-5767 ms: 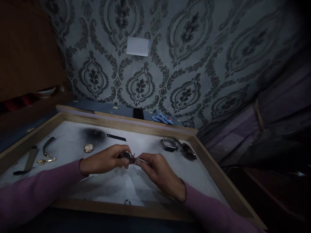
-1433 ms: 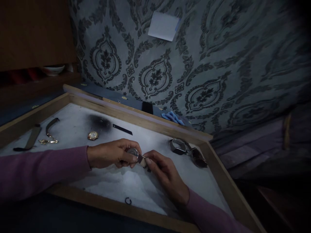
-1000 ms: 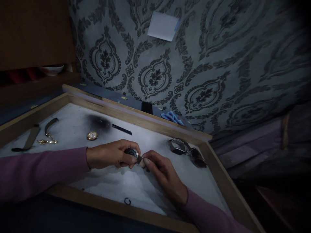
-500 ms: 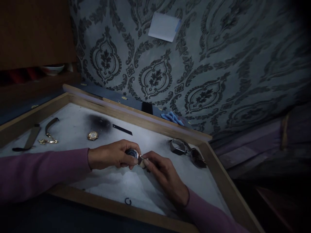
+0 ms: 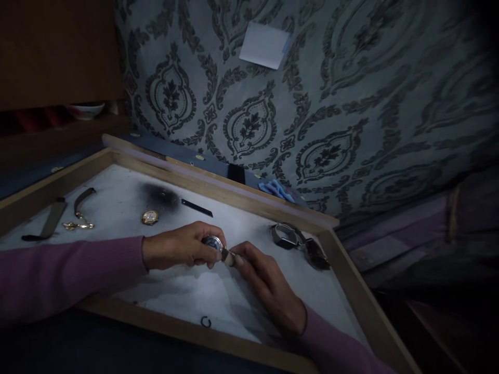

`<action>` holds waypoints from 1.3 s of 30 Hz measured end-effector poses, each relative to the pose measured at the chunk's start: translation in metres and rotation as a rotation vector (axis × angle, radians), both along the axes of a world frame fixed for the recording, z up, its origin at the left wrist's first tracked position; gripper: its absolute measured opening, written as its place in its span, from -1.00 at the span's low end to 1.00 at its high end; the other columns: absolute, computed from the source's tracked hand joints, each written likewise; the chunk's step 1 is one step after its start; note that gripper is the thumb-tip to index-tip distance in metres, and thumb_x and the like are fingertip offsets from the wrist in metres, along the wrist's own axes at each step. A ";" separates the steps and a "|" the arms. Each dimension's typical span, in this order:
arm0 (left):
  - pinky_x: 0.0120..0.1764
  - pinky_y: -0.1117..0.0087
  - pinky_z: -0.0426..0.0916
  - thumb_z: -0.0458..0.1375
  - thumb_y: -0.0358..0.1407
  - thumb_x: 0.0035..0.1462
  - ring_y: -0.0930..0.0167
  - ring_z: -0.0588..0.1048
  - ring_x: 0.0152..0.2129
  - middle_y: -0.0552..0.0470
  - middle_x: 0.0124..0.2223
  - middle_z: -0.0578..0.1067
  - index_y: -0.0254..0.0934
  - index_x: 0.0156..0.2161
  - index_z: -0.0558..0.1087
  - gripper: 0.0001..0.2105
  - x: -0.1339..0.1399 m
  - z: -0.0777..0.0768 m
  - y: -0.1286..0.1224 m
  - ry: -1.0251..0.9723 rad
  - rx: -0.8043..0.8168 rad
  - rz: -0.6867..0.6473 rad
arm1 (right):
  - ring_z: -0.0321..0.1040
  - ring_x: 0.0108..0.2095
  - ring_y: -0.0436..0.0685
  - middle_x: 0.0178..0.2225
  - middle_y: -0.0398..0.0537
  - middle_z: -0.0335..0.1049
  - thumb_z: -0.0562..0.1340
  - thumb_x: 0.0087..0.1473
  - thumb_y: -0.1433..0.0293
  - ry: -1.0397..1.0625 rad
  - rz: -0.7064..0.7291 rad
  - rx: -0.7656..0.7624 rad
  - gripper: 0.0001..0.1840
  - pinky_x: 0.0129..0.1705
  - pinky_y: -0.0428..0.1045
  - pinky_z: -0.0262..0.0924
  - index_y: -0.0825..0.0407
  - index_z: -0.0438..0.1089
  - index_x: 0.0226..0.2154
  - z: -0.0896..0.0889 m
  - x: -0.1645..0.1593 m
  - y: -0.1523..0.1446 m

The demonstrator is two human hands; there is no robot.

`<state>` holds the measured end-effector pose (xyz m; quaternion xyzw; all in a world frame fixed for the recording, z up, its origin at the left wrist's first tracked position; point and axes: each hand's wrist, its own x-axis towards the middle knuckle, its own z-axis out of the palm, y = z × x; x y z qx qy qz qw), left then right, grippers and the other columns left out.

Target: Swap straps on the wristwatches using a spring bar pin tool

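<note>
My left hand [image 5: 195, 246] is closed around a round wristwatch [image 5: 212, 243] with a silvery case and a dark dial. A short pale strap [image 5: 228, 257] runs from the watch's lower right side towards my right hand [image 5: 268, 285]. There my right thumb and fingers pinch its outer end. Whether a small tool is also in the right fingers I cannot tell. Both hands are above the white bottom of a wooden-rimmed tray [image 5: 218, 296]. Just behind my left wrist lies a gold-coloured watch case [image 5: 149, 216] without a strap.
At the left are a loose strap [image 5: 52, 221] and a gold-coloured watch piece [image 5: 78, 225]. A dark flat blade [image 5: 197, 208] lies behind the hands; a squarish watch [image 5: 286, 236] lies right. A small black ring [image 5: 206, 321] is near the front rim. Blue cloth [image 5: 276, 190] lies beyond the tray.
My right fingers have shifted slightly along the strap, and more of it now shows between the hands. The thin shiny line seen near the right fingertips is less distinct. The left hand keeps its hold.
</note>
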<state>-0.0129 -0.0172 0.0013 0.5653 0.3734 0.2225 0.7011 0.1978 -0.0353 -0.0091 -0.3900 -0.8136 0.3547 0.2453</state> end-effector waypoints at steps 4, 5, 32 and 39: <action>-0.63 0.50 -0.10 0.17 -0.28 -0.11 0.58 0.09 -0.69 0.19 -0.57 0.34 -0.30 -0.33 0.35 -0.81 0.000 -0.001 0.001 -0.002 0.006 0.006 | 0.14 -0.52 0.01 -0.54 -0.20 0.19 0.02 0.29 0.31 0.035 -0.006 -0.018 -0.76 -0.45 -0.09 0.04 0.06 0.33 -0.30 -0.003 0.002 0.003; -0.63 0.50 -0.09 0.17 -0.27 -0.11 0.58 0.10 -0.69 0.19 -0.56 0.34 -0.30 -0.34 0.35 -0.81 -0.001 -0.001 0.001 0.000 0.014 0.007 | 0.14 -0.52 0.00 -0.55 -0.20 0.19 0.03 0.29 0.32 0.043 -0.005 -0.021 -0.76 -0.45 -0.09 0.04 0.06 0.34 -0.30 -0.003 0.002 0.004; -0.57 0.48 0.00 0.14 -0.25 -0.11 0.55 0.16 -0.66 0.18 -0.56 0.33 -0.30 -0.38 0.35 -0.83 -0.002 -0.004 0.001 0.033 0.096 -0.009 | 0.14 -0.56 -0.02 -0.56 -0.20 0.23 0.08 0.26 0.28 0.116 -0.022 -0.081 -0.74 -0.51 -0.10 0.04 0.08 0.41 -0.23 -0.011 0.000 0.004; -0.59 0.48 -0.03 0.14 -0.24 -0.09 0.57 0.12 -0.66 0.19 -0.56 0.31 -0.30 -0.38 0.34 -0.83 -0.002 0.000 0.000 0.010 0.087 -0.019 | 0.14 -0.57 -0.02 -0.54 -0.17 0.24 0.07 0.27 0.21 0.131 -0.027 -0.133 -0.69 -0.52 -0.10 0.06 0.08 0.41 -0.21 -0.007 -0.001 0.003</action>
